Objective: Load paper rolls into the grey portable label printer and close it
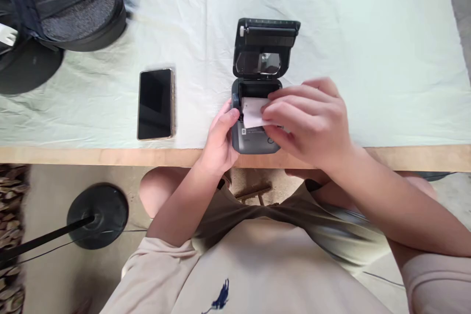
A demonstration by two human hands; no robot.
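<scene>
Shirt [272,265]: cream, closest to the lens, filling the bottom of the view; a dark blue mark [222,296] shows low on its front
Worktop [91,154]: spans the view beyond the person; a bare wooden strip runs along its near edge, the rest lies under a pale, creased cloth [375,49]
Black case [79,2]: toward the worktop's far left corner, spread apart and partly cropped; a white object [7,34], too cut off to name, shows at its left
Floor stand [106,201]: round black base with a slanting pole; on the floor, below the near edge, to the left
Right hand [311,117]: pinching white paper [253,114] with its fingertips, above the right side of a grey device [253,144]
Grey device: at the middle of the worktop's near edge; its lid [265,49] stands raised toward the far edge, exposing a dark compartment [253,90]
Left hand [219,140]: gripping the device's left side, thumb on its rim
Phone [156,104]: face up, screen dark; near the worktop's near edge, left of the device
White paper: at the compartment's near end, partly covered by the right fingers; whether it touches the bottom cannot be told
</scene>
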